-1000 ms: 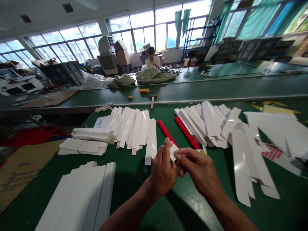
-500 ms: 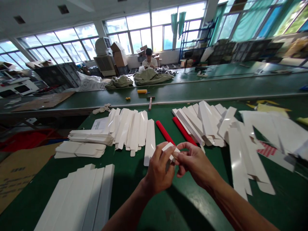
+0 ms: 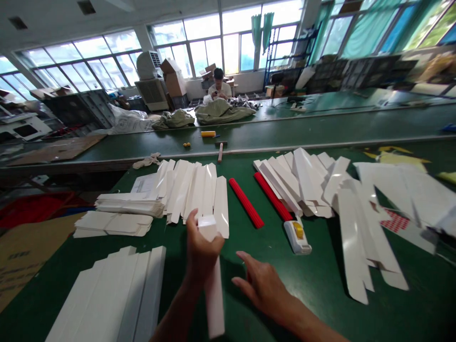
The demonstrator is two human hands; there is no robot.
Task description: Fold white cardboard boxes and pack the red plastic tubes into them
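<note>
A long white paper box (image 3: 214, 299) is gripped near its far end by my left hand (image 3: 201, 249), its closed end showing above the thumb. My right hand (image 3: 261, 285) is just to the right of the box, apart from it, with thumb and forefinger spread and nothing between them. Beyond the hands lie two red ribbed sticks or bundles (image 3: 246, 203). A white tape dispenser (image 3: 297, 237) with a yellow part sits near the lower end of the right one. Finished-looking long white boxes (image 3: 110, 294) lie side by side at the near left.
Flat white box blanks (image 3: 192, 187) spread at the left middle, with strapped stacks (image 3: 114, 223) beside them. More white cartons (image 3: 302, 183) pile up on the right. A hammer-like tool (image 3: 220, 151) and a yellow cylinder (image 3: 208, 134) lie farther back. Another person (image 3: 220, 88) sits across the tables.
My left hand has moved left and lower with the box, which now points down toward me. My right hand has let go of the box end and drawn down, uncovering the tape dispenser.
</note>
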